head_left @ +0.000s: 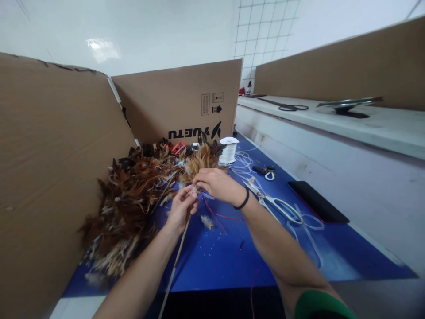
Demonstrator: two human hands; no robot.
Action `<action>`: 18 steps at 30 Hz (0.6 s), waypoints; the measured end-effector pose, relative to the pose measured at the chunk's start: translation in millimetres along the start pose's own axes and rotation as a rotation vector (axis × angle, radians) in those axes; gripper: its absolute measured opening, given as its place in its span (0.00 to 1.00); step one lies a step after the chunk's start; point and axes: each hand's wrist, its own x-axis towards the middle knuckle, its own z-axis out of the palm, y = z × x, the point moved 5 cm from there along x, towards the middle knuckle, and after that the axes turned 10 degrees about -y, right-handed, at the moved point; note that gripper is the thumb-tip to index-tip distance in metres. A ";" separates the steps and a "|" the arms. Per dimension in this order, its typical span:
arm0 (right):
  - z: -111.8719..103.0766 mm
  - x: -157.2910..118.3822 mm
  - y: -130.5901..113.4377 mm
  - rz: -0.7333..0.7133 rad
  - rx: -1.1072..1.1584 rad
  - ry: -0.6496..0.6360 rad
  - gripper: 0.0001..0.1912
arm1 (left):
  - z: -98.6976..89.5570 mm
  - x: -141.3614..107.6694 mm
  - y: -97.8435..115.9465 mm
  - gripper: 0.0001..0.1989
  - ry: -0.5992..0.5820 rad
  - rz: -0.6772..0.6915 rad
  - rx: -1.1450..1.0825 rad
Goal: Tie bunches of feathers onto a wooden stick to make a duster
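My left hand (pixel 182 207) is closed round a thin stick (pixel 175 266), which slants down toward me past the table edge. Its fingertips meet those of my right hand (pixel 217 185), which wears a black band at the wrist and is closed in a pinch. What the right fingers pinch is hidden. Just beyond both hands a bunch of tan feathers (pixel 202 160) fans upward; my hands cover where it meets the stick. Red thread (pixel 221 216) trails from below the right hand over the blue table. A small loose feather (pixel 207 221) lies close by.
A large pile of brown feathers (pixel 133 190) fills the left side, against cardboard panels (pixel 172 97). At the right lie scissors (pixel 282 208), black-handled snips (pixel 264 171), clear ribbon (pixel 244 164) and a black phone (pixel 317 201). A white spool (pixel 228 151) stands behind.
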 end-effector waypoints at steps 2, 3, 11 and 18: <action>0.7 0.3 -0.9 0.000 -0.012 -0.003 0.09 | -0.4 -0.2 0.2 0.19 0.011 -0.003 -0.002; 0.9 0.3 -1.4 -0.001 -0.018 -0.007 0.09 | -0.5 -0.2 0.2 0.18 0.013 -0.007 0.001; 3.0 1.9 -2.6 -0.040 -0.026 0.006 0.09 | -2.1 2.0 -3.5 0.18 -0.012 -0.023 0.023; -3.9 0.8 -0.1 -0.041 0.105 0.005 0.10 | -3.0 1.7 -1.7 0.17 0.001 -0.017 -0.009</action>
